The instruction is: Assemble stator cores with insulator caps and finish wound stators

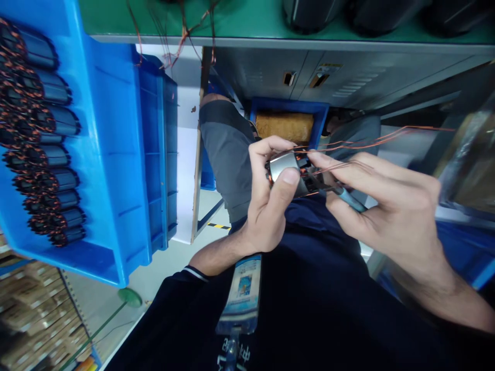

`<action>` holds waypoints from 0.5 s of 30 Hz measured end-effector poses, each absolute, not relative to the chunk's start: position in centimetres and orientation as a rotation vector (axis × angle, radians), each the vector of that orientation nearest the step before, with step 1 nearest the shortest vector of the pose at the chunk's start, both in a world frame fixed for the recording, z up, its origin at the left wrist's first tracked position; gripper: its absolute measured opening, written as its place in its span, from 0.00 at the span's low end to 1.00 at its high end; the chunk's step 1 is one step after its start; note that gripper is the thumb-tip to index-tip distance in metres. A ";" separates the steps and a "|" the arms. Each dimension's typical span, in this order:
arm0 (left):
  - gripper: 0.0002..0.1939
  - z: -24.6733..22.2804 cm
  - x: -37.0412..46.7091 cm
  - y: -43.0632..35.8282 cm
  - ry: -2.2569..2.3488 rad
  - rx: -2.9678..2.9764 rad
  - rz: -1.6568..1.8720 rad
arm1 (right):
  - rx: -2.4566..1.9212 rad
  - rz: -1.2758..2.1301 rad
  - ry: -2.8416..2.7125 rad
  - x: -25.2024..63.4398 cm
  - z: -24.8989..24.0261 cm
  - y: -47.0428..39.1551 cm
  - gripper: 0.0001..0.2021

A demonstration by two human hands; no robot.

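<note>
My left hand (266, 196) is closed around a motor stator (282, 164), a silvery metal cylinder with copper windings at its ends. Its thumb presses on the cylinder's side. In my right hand (390, 206) is a small blue-handled hand tool (350, 199) that looks like pliers; its dark metal tip is at the stator's right end, partly hidden by fingers. Long copper wires (386, 138) run from the stator out to the right, passing over my right fingers. The stator is held above my lap, lying roughly sideways.
At left, a blue crate (104, 154) holds rows of wound stators (58, 154). The green bench (247, 20) carries loose copper wire ends (185, 36) and dark cylinders (313, 13). Under it are a grey cabinet (266, 72) and a blue bin (323, 111) with a brown package.
</note>
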State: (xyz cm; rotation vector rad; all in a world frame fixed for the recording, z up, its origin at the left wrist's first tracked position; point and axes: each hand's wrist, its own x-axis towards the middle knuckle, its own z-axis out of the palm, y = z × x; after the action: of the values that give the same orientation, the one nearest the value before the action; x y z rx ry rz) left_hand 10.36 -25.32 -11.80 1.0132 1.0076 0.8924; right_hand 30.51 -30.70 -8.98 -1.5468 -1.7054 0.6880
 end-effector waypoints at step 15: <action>0.17 -12.4 10.3 -24.1 0.997 0.578 0.904 | -1.512 0.798 -1.686 30.9 -14.7 -28.3 0.32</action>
State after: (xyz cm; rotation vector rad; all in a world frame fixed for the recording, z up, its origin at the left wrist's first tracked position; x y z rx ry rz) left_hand 10.33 -24.06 -12.44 0.5777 0.9970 0.9040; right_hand 30.87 -28.31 -14.69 -1.5119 -1.6859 0.7983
